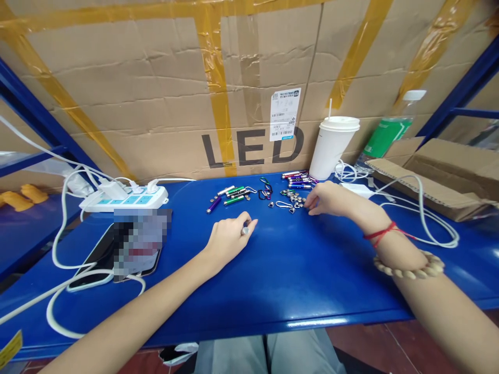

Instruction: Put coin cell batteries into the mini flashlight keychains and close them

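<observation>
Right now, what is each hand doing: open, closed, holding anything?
Left hand: closed on a small silver part.
Right hand: fingers down at the pile of button batteries; grip cannot be told.

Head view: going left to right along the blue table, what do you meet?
Power strip → phone → left hand holding a small silver piece → right hand → white lidded cup → cardboard box.

A glossy blue metal table fills the scene, backed by a wall of taped cardboard cartons, one stamped "LED" and bearing a white shipping label. Blue shelving uprights frame both sides. A reddish-brown tiled floor shows below the table edge. Even overhead light glints off the tabletop.
</observation>
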{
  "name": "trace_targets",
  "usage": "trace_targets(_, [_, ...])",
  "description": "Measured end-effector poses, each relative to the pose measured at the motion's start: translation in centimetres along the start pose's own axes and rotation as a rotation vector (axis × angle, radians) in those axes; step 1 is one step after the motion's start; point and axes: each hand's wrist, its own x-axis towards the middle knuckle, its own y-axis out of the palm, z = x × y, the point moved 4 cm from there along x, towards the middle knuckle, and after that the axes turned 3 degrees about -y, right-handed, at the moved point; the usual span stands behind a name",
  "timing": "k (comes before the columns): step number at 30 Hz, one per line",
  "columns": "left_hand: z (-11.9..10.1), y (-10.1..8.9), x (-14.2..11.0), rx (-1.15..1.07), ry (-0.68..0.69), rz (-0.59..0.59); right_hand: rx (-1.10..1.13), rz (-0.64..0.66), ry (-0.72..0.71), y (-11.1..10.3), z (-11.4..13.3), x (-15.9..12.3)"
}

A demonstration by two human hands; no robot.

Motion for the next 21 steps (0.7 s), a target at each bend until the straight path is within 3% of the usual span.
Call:
trace_targets(8, [-0.1, 0.3, -0.4, -0.549, 0.061, 0.068, 0.251, 0.078, -0.307, 1.7, 3.3, 0.4])
trace_targets(12, [-0.5, 0.1, -0.6, -0.441, 0.112, 0.053, 0.301, 0.093, -0.426, 2.4, 5.7, -0.1])
trace_targets(16, [-0.8, 0.4, -0.5, -0.293, 0.146, 0.115, 0.403, 0.115, -0.523, 2.9, 7.7, -0.7])
trace_targets(21, [-0.9, 0.5, -0.4, -0.344, 0.163, 0.104, 0.397, 0.051, -0.487, 3.1, 8.1, -0.6])
